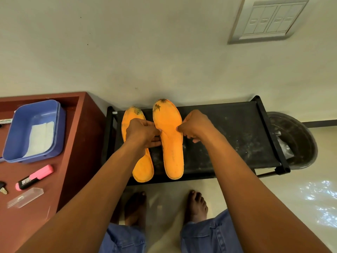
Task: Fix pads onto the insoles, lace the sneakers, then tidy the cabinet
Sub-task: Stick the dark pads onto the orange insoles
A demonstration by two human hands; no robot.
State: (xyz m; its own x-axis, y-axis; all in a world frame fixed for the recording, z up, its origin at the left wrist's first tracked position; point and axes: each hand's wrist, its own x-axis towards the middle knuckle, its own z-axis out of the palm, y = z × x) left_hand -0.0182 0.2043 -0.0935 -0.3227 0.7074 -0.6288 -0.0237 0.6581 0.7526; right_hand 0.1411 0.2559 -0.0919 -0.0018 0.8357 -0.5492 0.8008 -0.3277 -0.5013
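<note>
1. Nearest you, your two bare feet (196, 205) stand on a pale glossy floor (291, 207), below the cuffs of your blue denim trousers (209, 236).
2. Both bare forearms reach forward from the lower corners and meet over a low black fabric-topped shoe rack (233, 136).
3. Your left hand (141, 132) pinches the left edge of the right-hand orange foam insole (170, 143) at its waist, fingers closed on it.
4. Your right hand (196, 127) pinches the opposite edge of that same insole, thumb on top, the other fingers curled under the rim.
5. That insole lies flat between your fingertips, toe end pointing away from you, with dark worn patches at the toe.
6. Just left of your left fingers, partly under that hand, lies the second orange foam insole (143, 167), parallel to the first and slightly nearer you, untouched as far as you can tell.
7. Well left of your left hand, a reddish-brown wooden cabinet top (69, 161) carries a pink highlighter pen (34, 177), a clear plastic case (25, 197) and a blue plastic tub (34, 130) holding white sheets (41, 138).
8. Well right of your right fingers, past the rack's end, stands a dark round bin (299, 141).
9. Beyond your fingertips rises a cream wall (145, 42) with a grey switch panel (269, 20) at upper right.
</note>
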